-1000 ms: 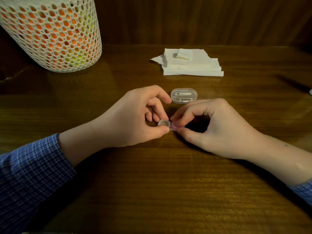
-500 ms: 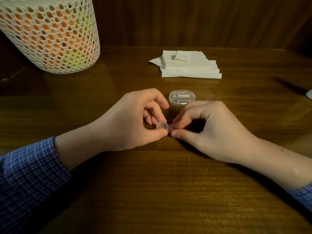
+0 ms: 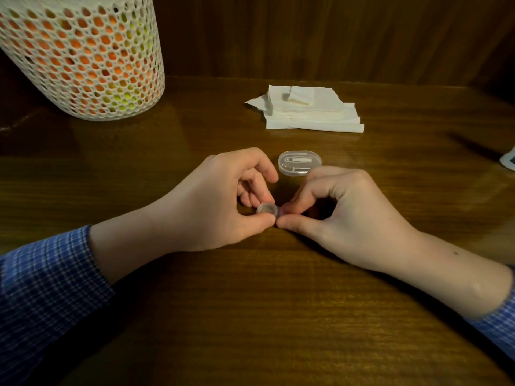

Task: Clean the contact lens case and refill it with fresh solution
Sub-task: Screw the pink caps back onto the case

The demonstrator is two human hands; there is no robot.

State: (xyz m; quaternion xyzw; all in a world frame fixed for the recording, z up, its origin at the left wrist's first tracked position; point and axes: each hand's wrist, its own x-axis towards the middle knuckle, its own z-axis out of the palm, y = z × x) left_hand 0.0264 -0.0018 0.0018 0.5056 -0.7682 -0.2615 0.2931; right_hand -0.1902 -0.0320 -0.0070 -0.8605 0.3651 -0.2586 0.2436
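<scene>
Pinching with thumb and curled fingers, left hand (image 3: 211, 201) grips the clear round well of the contact lens case (image 3: 267, 209), open top facing up. Right hand (image 3: 345, 215) mirrors that grip, thumb and forefinger closed on the case's other end, which stays hidden under the fingertips. Low over the worktop (image 3: 250, 316) at centre, with the long axis running left to right between the two hands. Just behind, near the right knuckles, a clear oval box (image 3: 299, 162) lying flat, long axis also left to right. Farther back, a stack of white tissues (image 3: 312, 112); far left, a white mesh basket (image 3: 83, 54) showing orange and green through its holes. Blue checked sleeves (image 3: 41, 288) on both forearms.
</scene>
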